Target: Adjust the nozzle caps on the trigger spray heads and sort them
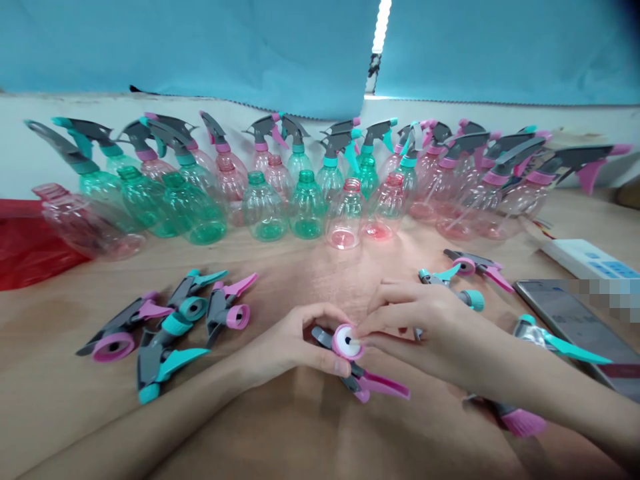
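Note:
My left hand (305,343) is closed round a grey and pink trigger spray head (367,385), its pink collar turned up towards me. Inside that collar lies a white ring-shaped gasket (344,341) with a dark hole in the middle. The fingertips of my right hand (407,320) are pinched together at the gasket's right edge. Left of my hands several loose spray heads (163,357) with pink or turquoise collars lie on the table. Near my right hand and forearm lie more of them, among them a turquoise one (473,299) partly hidden by the hand.
Along the back stand several clear green and pink bottles (307,213), some open-necked, others with spray heads fitted. One pink bottle (90,223) leans at the left beside a red plastic bag (35,243). A phone (565,327) and a white box-like device (590,259) lie at the right.

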The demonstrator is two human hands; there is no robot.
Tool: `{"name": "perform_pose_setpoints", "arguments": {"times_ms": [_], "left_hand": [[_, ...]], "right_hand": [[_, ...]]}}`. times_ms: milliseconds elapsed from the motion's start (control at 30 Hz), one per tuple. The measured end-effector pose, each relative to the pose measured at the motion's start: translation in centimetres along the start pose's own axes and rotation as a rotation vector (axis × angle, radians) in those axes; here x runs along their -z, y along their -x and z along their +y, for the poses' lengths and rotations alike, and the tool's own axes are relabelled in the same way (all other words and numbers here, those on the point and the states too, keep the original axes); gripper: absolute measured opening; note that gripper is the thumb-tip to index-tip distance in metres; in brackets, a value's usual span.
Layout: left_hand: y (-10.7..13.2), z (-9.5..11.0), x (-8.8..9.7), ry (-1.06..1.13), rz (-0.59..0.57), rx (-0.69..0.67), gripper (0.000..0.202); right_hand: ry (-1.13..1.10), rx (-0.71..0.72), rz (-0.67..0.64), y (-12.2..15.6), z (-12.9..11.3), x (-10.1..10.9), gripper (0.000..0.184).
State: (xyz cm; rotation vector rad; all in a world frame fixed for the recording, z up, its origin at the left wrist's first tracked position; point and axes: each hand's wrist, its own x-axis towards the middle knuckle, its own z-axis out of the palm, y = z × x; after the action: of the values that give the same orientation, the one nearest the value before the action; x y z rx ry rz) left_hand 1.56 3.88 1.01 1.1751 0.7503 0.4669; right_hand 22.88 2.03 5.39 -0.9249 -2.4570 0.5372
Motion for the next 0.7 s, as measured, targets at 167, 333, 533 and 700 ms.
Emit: {"name": "perform_pose_setpoints", "arguments": {"times_ms": [167,333,533,700], "left_hand": [[0.1,-0.5,-0.5,-0.023,0.100,-0.022,0.038],[0.2,-0.5,-0.9,0.022,0.085,-0.052,0.033],[0.1,-0.4,-1.0,0.017,0.083,-0.068,0.030],[0.2,-0.5,-0.9,-0.010,0.083,-0.041,0.032]], "right_hand": [[-0.046,-0.035,-0.036,0.0,0.2,0.4,0.014],[-0.179,-0.112,-0.146,-0.4,1.1,0.4,0.015],[-0.214,-0.122,-0.129,-0.6,1.4,0.3,0.013],[-0.136,-0.035,-0.097,-0.3,1.3,0.0,0.014]]}}
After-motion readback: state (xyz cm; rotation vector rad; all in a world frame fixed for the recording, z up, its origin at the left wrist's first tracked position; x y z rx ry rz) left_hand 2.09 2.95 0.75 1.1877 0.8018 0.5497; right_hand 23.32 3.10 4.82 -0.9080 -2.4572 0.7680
